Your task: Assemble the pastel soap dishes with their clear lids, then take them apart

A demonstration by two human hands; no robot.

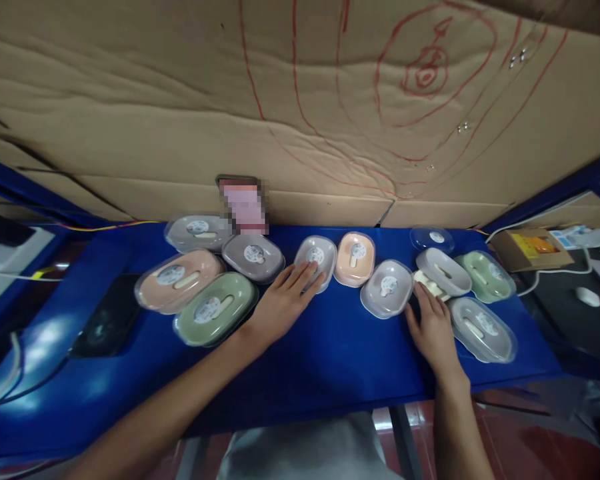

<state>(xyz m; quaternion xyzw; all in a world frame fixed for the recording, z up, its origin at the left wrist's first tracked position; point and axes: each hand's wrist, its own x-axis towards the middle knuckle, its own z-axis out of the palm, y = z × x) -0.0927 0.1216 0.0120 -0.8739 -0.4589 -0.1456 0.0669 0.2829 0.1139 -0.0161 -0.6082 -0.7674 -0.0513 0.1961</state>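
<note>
My left hand [285, 297] lies with outstretched fingers on the front of a grey soap box [325, 250] with a clear lid and a round label. My right hand [433, 327] has its thumb apart from its fingers, which reach over small cream-white pieces [427, 280]. Beside those pieces are an uncovered grey box [443, 270] and a loose clear lid [425, 240]. A lidded grey box [387, 287] stands just left of my right hand, and another grey box [483, 330] stands to its right. A peach box [355, 257] stands between my hands.
More lidded boxes crowd the left: green [215, 310], pink [175, 283] and grey [253, 257]. A green box [487, 277] stands right. A phone [243, 203] leans on the cardboard wall [180, 133]. A dark device [107, 320] lies left on the blue table [320, 360]; a cardboard box [530, 250] stands right.
</note>
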